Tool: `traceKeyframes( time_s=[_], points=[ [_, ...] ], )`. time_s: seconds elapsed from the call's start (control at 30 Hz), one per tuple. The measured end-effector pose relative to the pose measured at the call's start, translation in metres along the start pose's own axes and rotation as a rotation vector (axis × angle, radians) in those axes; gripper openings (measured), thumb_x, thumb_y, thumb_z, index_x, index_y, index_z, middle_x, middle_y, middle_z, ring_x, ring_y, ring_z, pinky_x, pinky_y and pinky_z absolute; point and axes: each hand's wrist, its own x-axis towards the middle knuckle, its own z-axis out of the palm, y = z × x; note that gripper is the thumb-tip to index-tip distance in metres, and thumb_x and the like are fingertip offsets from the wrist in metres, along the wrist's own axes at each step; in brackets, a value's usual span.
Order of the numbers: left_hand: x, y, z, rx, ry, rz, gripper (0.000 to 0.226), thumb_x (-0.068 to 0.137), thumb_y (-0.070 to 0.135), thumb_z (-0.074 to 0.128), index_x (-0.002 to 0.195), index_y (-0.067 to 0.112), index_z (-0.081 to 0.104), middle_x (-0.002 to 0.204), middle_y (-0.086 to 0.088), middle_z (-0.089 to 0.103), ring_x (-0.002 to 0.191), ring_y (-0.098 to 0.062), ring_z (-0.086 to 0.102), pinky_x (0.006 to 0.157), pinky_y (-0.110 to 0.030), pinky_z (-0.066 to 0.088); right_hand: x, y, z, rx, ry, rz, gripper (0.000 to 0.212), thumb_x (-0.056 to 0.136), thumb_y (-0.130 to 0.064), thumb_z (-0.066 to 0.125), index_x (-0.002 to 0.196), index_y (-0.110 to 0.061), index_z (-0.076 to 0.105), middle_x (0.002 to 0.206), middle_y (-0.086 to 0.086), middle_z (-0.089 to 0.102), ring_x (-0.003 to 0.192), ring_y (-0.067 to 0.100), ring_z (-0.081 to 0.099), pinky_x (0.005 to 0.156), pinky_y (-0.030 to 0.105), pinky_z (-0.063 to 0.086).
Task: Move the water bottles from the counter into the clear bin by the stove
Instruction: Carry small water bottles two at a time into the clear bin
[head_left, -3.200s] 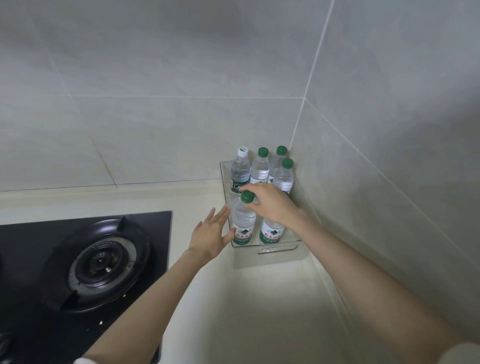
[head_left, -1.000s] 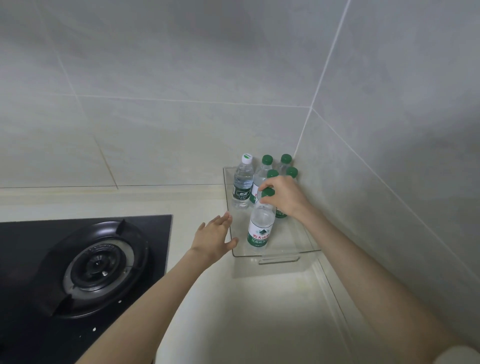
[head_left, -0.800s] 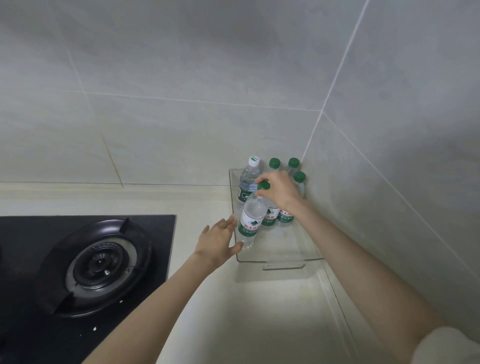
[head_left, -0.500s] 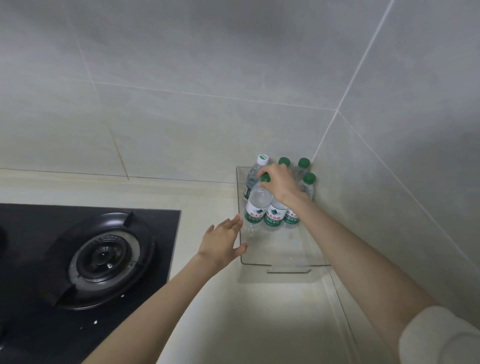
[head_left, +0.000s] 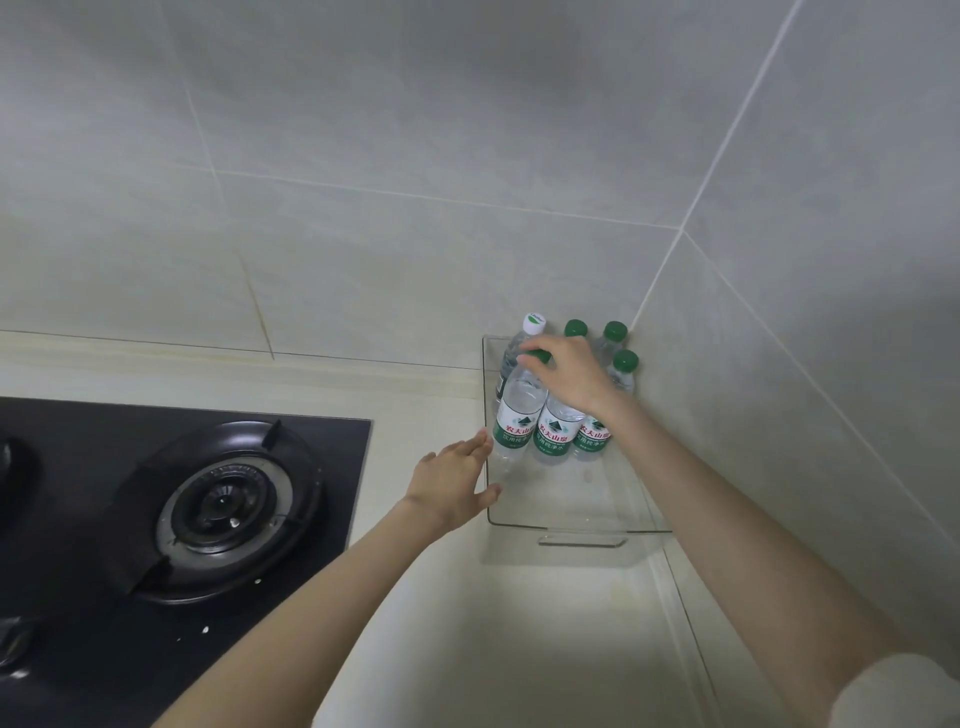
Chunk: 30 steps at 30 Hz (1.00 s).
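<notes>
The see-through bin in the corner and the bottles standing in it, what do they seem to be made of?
The clear rectangular bin looks like hard glossy acrylic: counter shows through, edges catch light. The clear green-capped water bottles look like thin plastic, ribbed, with printed film labels. Neither is certain from sight alone.

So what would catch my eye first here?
The cluster of water bottles in the clear bin, tucked into the tiled corner. The right hand grips one bottle's green cap while the left hand rests against the bin's side. At left sits a black gas burner.
</notes>
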Motion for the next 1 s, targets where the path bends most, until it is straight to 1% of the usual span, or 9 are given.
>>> traceKeyframes(
  time_s=[0.07, 0.13, 0.27, 0.37, 0.5, 0.6, 0.67, 0.8, 1.0],
  points=[
    [-0.003, -0.001, -0.004, -0.063, -0.027, -0.012, 0.068, 0.096, 0.049, 0.042, 0.152, 0.024, 0.015, 0.160, 0.016, 0.006, 0.144, -0.013, 0.023, 0.108, -0.038, 0.035, -0.014, -0.004, -0.009, 0.030, 0.042, 0.030, 0.026, 0.097, -0.032, 0.051, 0.100, -0.018, 0.072, 0.087, 0.004, 0.073, 0.082, 0.026, 0.064, 0.075, 0.038, 0.051],
    [-0.008, -0.003, -0.008, -0.163, 0.007, -0.032, 0.065, 0.096, 0.049, 0.043, 0.151, 0.028, 0.017, 0.159, 0.016, 0.012, 0.143, -0.012, 0.024, 0.108, -0.037, 0.035, -0.032, -0.010, -0.016, 0.045, 0.065, 0.065, 0.033, 0.101, -0.030, 0.044, 0.091, -0.015, 0.071, 0.068, -0.003, 0.067, 0.054, 0.014, 0.055, 0.054, 0.030, 0.041],
    [-0.024, -0.011, -0.022, -0.328, 0.148, -0.071, 0.058, 0.096, 0.043, 0.046, 0.148, 0.026, 0.028, 0.156, 0.007, 0.026, 0.142, -0.014, 0.029, 0.112, -0.036, 0.032, -0.072, -0.022, -0.019, 0.084, 0.138, 0.061, 0.043, 0.101, -0.033, 0.041, 0.071, -0.011, 0.063, 0.054, -0.005, 0.058, 0.040, 0.007, 0.042, 0.051, 0.031, 0.034],
    [-0.044, -0.017, -0.038, -0.348, 0.225, -0.083, 0.054, 0.097, 0.038, 0.047, 0.147, 0.023, 0.033, 0.154, 0.004, 0.032, 0.140, -0.014, 0.032, 0.111, -0.033, 0.033, -0.089, -0.032, -0.015, 0.083, 0.160, 0.048, 0.046, 0.100, -0.034, 0.042, 0.066, -0.006, 0.056, 0.052, -0.002, 0.057, 0.045, 0.006, 0.049, 0.053, 0.032, 0.037],
    [-0.084, -0.025, -0.056, -0.345, 0.313, -0.108, 0.053, 0.097, 0.038, 0.047, 0.146, 0.024, 0.033, 0.152, 0.005, 0.036, 0.137, -0.016, 0.037, 0.108, -0.036, 0.034, -0.106, -0.053, -0.007, 0.000, 0.153, -0.030, 0.047, 0.100, -0.036, 0.042, 0.060, -0.011, 0.038, 0.056, 0.010, 0.056, 0.056, 0.029, 0.051, 0.056, 0.036, 0.042],
    [-0.121, -0.031, -0.064, -0.379, 0.399, -0.162, 0.052, 0.096, 0.037, 0.049, 0.145, 0.024, 0.036, 0.150, 0.004, 0.039, 0.135, -0.016, 0.040, 0.109, -0.040, 0.037, -0.119, -0.080, 0.001, -0.054, 0.135, -0.145, 0.051, 0.101, -0.031, 0.043, 0.053, -0.018, 0.029, 0.046, 0.001, 0.037, 0.049, 0.023, 0.036, 0.050, 0.032, 0.029],
    [-0.151, -0.033, -0.067, -0.396, 0.465, -0.207, 0.052, 0.095, 0.035, 0.051, 0.144, 0.023, 0.038, 0.147, 0.003, 0.044, 0.132, -0.017, 0.043, 0.108, -0.038, 0.038, -0.129, -0.098, 0.011, -0.071, 0.102, -0.209, 0.053, 0.100, -0.031, 0.043, 0.051, -0.019, 0.026, 0.045, -0.001, 0.034, 0.051, 0.023, 0.039, 0.053, 0.034, 0.037],
    [-0.222, -0.036, -0.066, -0.374, 0.588, -0.347, 0.051, 0.095, 0.034, 0.051, 0.144, 0.024, 0.038, 0.143, 0.003, 0.047, 0.127, -0.015, 0.048, 0.100, -0.028, 0.037, -0.154, -0.134, 0.038, -0.056, -0.003, -0.318, 0.054, 0.102, -0.032, 0.035, 0.056, -0.010, 0.053, 0.059, 0.003, 0.063, 0.067, 0.028, 0.059, 0.064, 0.035, 0.045],
    [-0.358, -0.027, -0.043, -0.322, 0.723, -0.648, 0.050, 0.096, 0.036, 0.050, 0.144, 0.027, 0.038, 0.146, 0.009, 0.043, 0.133, -0.011, 0.041, 0.107, -0.030, 0.036, -0.221, -0.212, 0.076, 0.056, -0.247, -0.539, 0.061, 0.103, -0.033, 0.024, 0.061, -0.015, 0.064, 0.068, -0.007, 0.068, 0.073, 0.019, 0.061, 0.073, 0.034, 0.044]
  ],
)
